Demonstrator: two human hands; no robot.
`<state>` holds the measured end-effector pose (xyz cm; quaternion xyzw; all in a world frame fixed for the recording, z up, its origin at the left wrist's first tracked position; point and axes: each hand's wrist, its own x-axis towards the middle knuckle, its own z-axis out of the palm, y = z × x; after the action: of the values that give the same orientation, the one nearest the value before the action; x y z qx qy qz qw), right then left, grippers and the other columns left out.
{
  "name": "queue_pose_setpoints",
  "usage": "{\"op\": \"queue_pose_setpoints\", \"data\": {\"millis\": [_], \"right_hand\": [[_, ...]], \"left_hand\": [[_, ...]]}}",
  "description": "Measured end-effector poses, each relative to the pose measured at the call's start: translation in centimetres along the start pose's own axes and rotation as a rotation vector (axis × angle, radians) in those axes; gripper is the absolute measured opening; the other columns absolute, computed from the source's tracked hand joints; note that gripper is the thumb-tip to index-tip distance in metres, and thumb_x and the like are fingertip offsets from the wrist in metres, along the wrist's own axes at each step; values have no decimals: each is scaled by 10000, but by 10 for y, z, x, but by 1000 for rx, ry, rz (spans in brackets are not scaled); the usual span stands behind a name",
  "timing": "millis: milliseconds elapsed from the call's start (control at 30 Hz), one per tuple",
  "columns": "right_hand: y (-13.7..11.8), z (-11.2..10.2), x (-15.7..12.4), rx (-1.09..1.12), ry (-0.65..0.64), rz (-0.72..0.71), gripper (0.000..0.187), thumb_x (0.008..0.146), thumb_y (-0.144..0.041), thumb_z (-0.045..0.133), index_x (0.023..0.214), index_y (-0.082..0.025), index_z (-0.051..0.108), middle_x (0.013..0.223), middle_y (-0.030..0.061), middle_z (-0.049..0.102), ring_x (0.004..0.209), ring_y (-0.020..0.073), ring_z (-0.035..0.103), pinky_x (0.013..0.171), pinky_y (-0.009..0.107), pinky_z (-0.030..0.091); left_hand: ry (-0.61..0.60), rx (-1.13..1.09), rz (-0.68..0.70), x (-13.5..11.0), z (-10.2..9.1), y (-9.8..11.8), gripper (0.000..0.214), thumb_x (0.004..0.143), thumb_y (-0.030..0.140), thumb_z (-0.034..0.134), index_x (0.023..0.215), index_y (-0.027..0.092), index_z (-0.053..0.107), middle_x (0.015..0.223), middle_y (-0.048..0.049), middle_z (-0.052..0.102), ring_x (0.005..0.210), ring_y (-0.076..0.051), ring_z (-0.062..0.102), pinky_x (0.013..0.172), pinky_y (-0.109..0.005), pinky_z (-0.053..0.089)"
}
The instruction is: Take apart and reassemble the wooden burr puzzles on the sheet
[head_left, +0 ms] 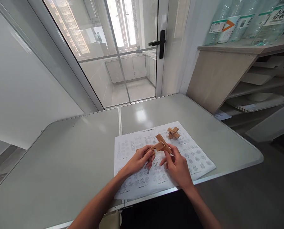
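My left hand (pixel 140 160) and my right hand (pixel 176 166) are both closed on a crossed pair of wooden puzzle bars (pixel 161 144), held just above a printed instruction sheet (pixel 132 146). The left fingers pinch the lower bar's left end. The right fingers grip where the bars cross. A small assembled wooden cross puzzle (pixel 173 133) rests on the sheet, behind and to the right of my hands.
The sheet lies near the front edge of a grey table (pixel 72 152) with a seam down its middle. A wooden shelf unit (pixel 218 76) with water bottles (pixel 246 19) on top stands at the right. A glass door (pixel 122 47) is behind the table.
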<state>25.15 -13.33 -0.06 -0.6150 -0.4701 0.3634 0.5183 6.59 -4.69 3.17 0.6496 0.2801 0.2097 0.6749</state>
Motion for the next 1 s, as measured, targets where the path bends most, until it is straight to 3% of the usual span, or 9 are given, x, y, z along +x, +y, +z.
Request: {"op": "queue_pose_setpoints", "data": {"millis": [267,500,1000], "right_hand": [[-4,-2,0,-107,21,-61,533,1050,-464,465,1510,-208,553,688,4,746,577,209,676,701,349,574],[-5,-4,0,-203,37,-123,519,1059,-417,446,1520,-210,567,705,14,757,637,220,693,804,369,568],[7,-1,-1,-317,50,-348,474,1094,-292,427,1547,-215,545,716,0,722,598,171,678,682,278,556]], "left_hand": [[27,-24,-33,1,-2,-3,493,1034,584,519,1322,188,572,836,24,524,564,-90,497,594,-273,458],[27,-51,-21,3,-4,-6,444,1046,560,511,1272,182,572,839,26,519,542,-78,485,579,-264,441],[-4,-76,-25,-1,-4,-2,444,1051,554,507,1290,183,549,798,50,446,541,-64,430,604,-266,457]]}}
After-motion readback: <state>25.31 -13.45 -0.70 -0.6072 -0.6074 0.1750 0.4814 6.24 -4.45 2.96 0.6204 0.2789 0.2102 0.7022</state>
